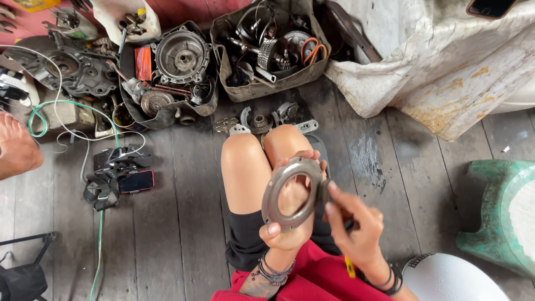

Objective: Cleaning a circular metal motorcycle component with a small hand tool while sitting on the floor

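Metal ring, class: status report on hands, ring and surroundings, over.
Left hand grips metal ring upright over knees. Right hand pinches its right edge. Engine parts in boxes lie beyond, apart. Nothing blocking.

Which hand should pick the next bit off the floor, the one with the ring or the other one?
Probably the right hand. The left hand is wrapped around the metal ring, while the right only touches its edge with its fingertips, so it looks easier to free.

Support: dark weathered wooden plank floor [184,223] | upper left: grey cast-metal engine casing [78,69] | upper centre: open grimy canvas bag of gears and engine parts [267,47] | left: red-edged phone [136,181], green cable [100,245] | right: green chipped stool [501,217], stained white tarpaulin [446,61].
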